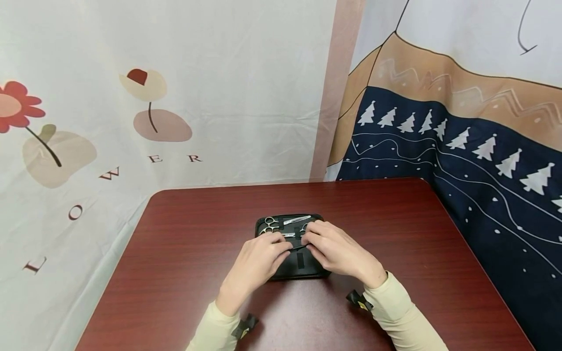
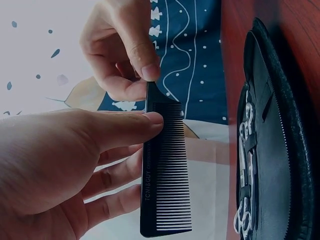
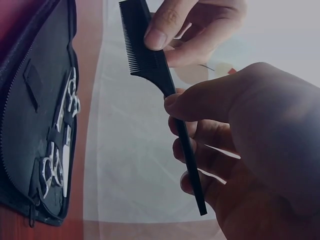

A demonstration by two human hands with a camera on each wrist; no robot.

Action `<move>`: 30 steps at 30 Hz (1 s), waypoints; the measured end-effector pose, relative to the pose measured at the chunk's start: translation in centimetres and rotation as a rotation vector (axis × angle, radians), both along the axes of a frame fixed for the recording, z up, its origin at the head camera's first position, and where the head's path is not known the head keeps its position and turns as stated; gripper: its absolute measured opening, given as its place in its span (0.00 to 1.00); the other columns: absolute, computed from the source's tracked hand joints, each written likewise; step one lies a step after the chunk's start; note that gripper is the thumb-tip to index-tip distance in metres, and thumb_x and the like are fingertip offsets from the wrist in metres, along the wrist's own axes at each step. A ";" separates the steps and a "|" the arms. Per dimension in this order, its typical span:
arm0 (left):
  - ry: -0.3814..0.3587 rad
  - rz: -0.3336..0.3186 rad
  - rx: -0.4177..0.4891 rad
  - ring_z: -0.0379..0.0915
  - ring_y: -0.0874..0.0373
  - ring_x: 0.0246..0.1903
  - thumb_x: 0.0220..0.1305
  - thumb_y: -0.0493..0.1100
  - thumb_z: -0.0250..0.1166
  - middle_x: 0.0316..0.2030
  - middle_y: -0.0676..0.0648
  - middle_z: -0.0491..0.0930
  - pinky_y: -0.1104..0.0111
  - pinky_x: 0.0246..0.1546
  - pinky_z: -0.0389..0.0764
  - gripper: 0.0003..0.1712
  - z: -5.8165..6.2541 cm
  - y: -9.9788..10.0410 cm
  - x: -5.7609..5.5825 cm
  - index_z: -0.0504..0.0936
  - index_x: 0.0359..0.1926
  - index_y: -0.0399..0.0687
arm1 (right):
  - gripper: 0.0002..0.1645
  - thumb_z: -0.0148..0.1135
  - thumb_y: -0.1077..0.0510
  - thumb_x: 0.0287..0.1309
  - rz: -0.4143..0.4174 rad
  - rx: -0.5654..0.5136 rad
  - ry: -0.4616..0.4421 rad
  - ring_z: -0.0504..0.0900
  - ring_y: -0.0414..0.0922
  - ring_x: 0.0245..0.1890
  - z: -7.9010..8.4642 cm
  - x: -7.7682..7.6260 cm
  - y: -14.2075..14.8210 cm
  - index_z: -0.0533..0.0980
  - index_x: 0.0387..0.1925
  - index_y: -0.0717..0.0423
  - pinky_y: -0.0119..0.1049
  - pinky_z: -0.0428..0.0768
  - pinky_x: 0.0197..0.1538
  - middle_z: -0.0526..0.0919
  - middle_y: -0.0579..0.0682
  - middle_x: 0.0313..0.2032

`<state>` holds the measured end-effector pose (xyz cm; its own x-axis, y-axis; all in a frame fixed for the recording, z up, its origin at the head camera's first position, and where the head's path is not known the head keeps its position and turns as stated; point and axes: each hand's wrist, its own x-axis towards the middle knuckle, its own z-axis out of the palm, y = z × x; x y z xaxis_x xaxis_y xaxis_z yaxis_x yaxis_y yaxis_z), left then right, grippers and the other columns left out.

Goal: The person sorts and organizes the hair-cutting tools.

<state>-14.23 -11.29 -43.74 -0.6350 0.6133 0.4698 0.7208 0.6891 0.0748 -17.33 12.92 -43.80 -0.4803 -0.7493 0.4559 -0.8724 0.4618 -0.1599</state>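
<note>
From the head view, the comb (image 1: 299, 247) is held level between the two hands over the black case (image 1: 285, 268), which lies open near the middle of the table's (image 1: 175, 234) far edge, well in from both far corners. The left hand (image 1: 262, 258) and the right hand (image 1: 340, 248) reach in from the near edge, fingertips a little apart. Scissors (image 1: 298, 220) lie in the part of the case nearer the far edge, so the comb is best kept clear of them.

In the left wrist view, the left thumb and fingers pinch the toothed part, thumb flat near the spine (image 2: 145, 210), other fingers loosely spread. The teeth (image 2: 170, 170) face down; light pressure near the spine should spare them from bending.

In the right wrist view, the right thumb and curled fingers hold the slim handle (image 3: 189, 155) just past the teeth, its tip jutting beyond them. With both hands gripping one rigid piece, they would do well to turn it together, since twisting against each other could strain the narrow neck.
</note>
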 end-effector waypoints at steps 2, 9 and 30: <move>-0.005 -0.002 0.001 0.77 0.60 0.33 0.60 0.42 0.75 0.34 0.56 0.83 0.65 0.28 0.83 0.04 0.0 0.0 0.0 0.91 0.38 0.54 | 0.07 0.65 0.67 0.60 0.004 -0.003 0.002 0.74 0.43 0.40 0.0 0.0 0.0 0.84 0.38 0.54 0.39 0.77 0.45 0.76 0.44 0.37; -0.026 -0.004 0.005 0.77 0.60 0.32 0.61 0.42 0.74 0.34 0.57 0.82 0.64 0.27 0.83 0.05 -0.3 -0.3 -0.3 0.91 0.38 0.55 | 0.07 0.67 0.67 0.58 0.020 -0.030 0.005 0.74 0.43 0.40 0.1 -0.1 -0.1 0.84 0.37 0.55 0.39 0.76 0.43 0.77 0.45 0.36; -0.109 0.039 0.166 0.79 0.64 0.35 0.63 0.39 0.73 0.38 0.57 0.84 0.63 0.33 0.84 0.07 0.1 -2.0 -1.2 0.89 0.42 0.51 | 0.20 0.73 0.72 0.43 -0.069 -0.662 0.004 0.79 0.53 0.45 4.8 0.7 1.0 0.83 0.43 0.67 0.35 0.76 0.54 0.82 0.61 0.42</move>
